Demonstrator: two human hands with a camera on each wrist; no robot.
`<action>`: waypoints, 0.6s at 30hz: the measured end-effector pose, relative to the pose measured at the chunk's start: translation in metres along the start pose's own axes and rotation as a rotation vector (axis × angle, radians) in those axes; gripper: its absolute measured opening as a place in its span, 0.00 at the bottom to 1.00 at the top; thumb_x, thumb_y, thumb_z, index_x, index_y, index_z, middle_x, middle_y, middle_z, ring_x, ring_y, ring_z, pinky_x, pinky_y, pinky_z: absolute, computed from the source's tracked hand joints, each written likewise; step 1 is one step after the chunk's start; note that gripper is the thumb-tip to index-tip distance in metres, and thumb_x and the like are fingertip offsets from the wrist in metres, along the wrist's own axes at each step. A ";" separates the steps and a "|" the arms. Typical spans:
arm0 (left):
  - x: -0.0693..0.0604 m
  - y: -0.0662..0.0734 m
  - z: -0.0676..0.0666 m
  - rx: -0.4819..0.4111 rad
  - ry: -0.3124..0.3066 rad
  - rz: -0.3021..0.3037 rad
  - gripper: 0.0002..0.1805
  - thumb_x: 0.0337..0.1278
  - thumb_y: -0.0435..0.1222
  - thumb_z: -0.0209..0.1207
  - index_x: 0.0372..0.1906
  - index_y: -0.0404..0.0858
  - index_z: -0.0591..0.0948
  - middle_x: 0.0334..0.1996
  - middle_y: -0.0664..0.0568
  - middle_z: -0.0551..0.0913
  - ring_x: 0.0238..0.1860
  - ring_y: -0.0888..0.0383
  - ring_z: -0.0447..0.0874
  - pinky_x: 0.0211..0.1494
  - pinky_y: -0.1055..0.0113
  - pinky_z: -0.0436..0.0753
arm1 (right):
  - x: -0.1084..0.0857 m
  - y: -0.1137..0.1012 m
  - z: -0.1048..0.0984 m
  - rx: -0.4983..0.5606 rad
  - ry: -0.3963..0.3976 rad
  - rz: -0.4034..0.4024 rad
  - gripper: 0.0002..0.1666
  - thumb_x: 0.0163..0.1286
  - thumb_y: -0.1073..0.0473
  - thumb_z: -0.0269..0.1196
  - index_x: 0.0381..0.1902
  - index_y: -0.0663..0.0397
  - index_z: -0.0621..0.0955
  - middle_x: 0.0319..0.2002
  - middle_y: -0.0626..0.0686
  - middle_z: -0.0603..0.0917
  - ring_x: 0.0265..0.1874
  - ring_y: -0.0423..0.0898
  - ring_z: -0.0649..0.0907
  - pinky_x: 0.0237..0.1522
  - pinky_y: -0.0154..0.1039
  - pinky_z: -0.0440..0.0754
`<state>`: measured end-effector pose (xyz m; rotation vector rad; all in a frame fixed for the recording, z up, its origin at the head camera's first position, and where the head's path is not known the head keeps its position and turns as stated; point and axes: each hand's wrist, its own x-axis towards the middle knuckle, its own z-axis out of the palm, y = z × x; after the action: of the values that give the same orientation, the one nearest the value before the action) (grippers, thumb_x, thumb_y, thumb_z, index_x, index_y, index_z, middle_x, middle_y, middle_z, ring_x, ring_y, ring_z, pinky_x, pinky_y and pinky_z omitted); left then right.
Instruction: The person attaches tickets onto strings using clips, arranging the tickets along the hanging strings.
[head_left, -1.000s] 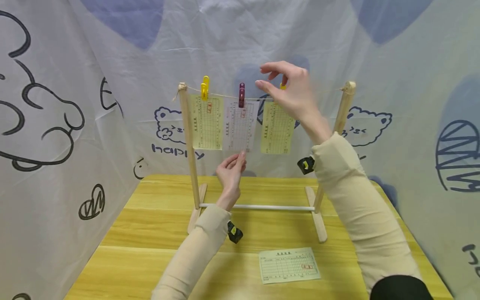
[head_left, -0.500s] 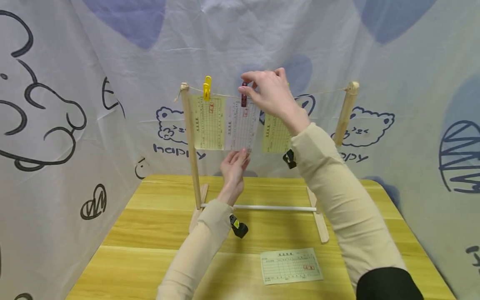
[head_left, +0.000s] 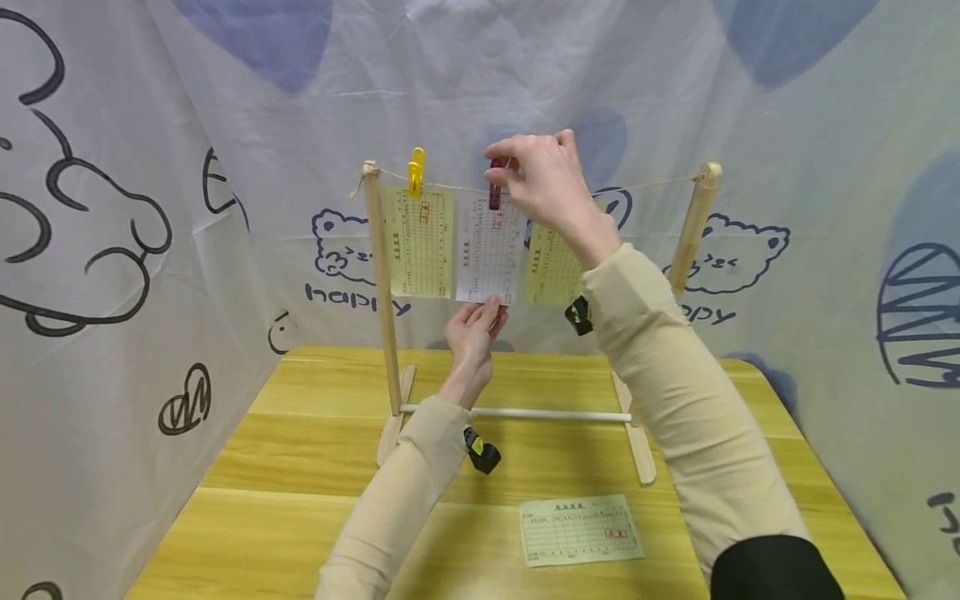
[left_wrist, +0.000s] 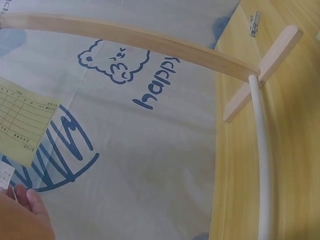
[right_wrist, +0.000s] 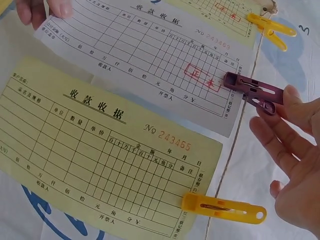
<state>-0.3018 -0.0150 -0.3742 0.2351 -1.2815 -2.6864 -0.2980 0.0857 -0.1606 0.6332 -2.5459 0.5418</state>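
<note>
A white receipt slip [head_left: 487, 258] hangs from the string by a dark red clothespin [right_wrist: 252, 90]. My right hand [head_left: 543, 179] pinches the handle end of that clothespin above the string. Below, my left hand [head_left: 472, 337] holds the slip's bottom edge between thumb and fingers. To the left, a yellow receipt slip [head_left: 420, 246] hangs from a yellow clothespin [head_left: 416, 173]. On the right hangs another yellow slip [right_wrist: 107, 145], held by a second yellow clothespin [right_wrist: 225, 208]; my right hand and wrist partly hide this slip in the head view.
The string runs between two wooden posts [head_left: 384, 308] of a stand with a white crossbar [head_left: 547, 414]. A pale green receipt slip [head_left: 581, 531] lies on the wooden table [head_left: 285, 475]. One clip [left_wrist: 254, 24] lies by the stand's foot. A printed cloth [head_left: 247, 125] hangs behind.
My right hand has moved left from over the right-hand slip to the dark red clothespin and now pinches it. My left hand stays at the white slip's bottom edge.
</note>
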 end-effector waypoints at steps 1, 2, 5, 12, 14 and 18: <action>0.000 0.000 0.000 -0.003 0.002 0.001 0.05 0.65 0.28 0.62 0.43 0.31 0.82 0.29 0.53 0.87 0.34 0.62 0.87 0.47 0.70 0.88 | 0.000 0.000 0.000 0.001 -0.001 0.000 0.21 0.75 0.52 0.60 0.62 0.52 0.81 0.52 0.53 0.89 0.48 0.48 0.84 0.62 0.47 0.59; 0.000 -0.001 0.001 -0.006 0.005 0.001 0.04 0.65 0.28 0.62 0.42 0.31 0.82 0.29 0.54 0.87 0.34 0.62 0.87 0.46 0.70 0.88 | 0.000 0.001 0.000 0.004 -0.003 0.000 0.22 0.75 0.52 0.60 0.62 0.52 0.81 0.51 0.53 0.89 0.47 0.48 0.84 0.62 0.47 0.59; 0.000 -0.001 0.001 -0.010 0.010 -0.001 0.04 0.65 0.27 0.62 0.42 0.32 0.82 0.29 0.53 0.87 0.34 0.62 0.87 0.44 0.71 0.88 | 0.000 0.001 0.001 0.013 -0.014 0.000 0.23 0.75 0.51 0.60 0.64 0.52 0.80 0.50 0.53 0.89 0.47 0.48 0.84 0.61 0.47 0.58; -0.002 0.001 -0.003 -0.009 0.008 -0.009 0.05 0.64 0.28 0.62 0.42 0.31 0.82 0.31 0.52 0.87 0.36 0.61 0.87 0.53 0.66 0.88 | -0.007 0.000 -0.006 0.015 -0.004 -0.003 0.28 0.75 0.47 0.59 0.68 0.50 0.76 0.62 0.52 0.84 0.59 0.49 0.81 0.62 0.48 0.57; -0.003 0.002 -0.005 0.001 0.002 -0.013 0.07 0.64 0.28 0.63 0.45 0.31 0.82 0.34 0.51 0.88 0.37 0.62 0.87 0.57 0.64 0.87 | -0.012 0.002 -0.010 0.035 0.047 -0.011 0.28 0.75 0.47 0.60 0.69 0.51 0.75 0.66 0.52 0.81 0.63 0.51 0.79 0.63 0.49 0.57; -0.009 0.004 -0.015 0.061 -0.021 -0.038 0.18 0.64 0.28 0.63 0.58 0.30 0.79 0.50 0.42 0.88 0.41 0.62 0.87 0.58 0.67 0.86 | -0.026 0.012 -0.011 0.108 0.257 -0.078 0.26 0.75 0.50 0.60 0.66 0.54 0.78 0.65 0.55 0.81 0.66 0.53 0.77 0.64 0.51 0.57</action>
<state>-0.2900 -0.0270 -0.3804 0.2415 -1.3807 -2.6906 -0.2797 0.1097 -0.1678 0.6527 -2.2547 0.6897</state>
